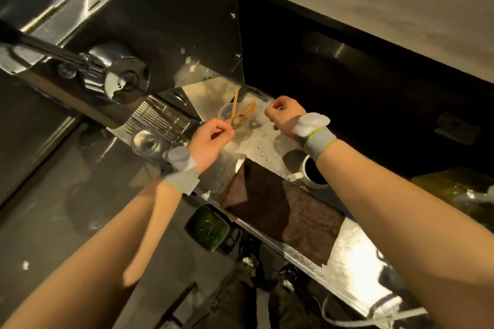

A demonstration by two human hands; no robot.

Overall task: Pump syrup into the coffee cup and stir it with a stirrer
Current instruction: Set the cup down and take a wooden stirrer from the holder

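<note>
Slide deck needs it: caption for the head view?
Both hands, left and right, reach a clear cup of wooden stirrers; coffee mug waits nearby.

A dark brown cloth lies on the steel counter, an empty glass beside a wire rack.

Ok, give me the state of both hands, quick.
Left hand: pinched shut on a wooden stirrer from the clear cup.
Right hand: curled closed; contents cannot be told.

Just one view here: wide-angle head cam, looking steeply forward and down past both forearms onto the shiny steel counter, fairly close, edges noticeably bent by the lens.
</note>
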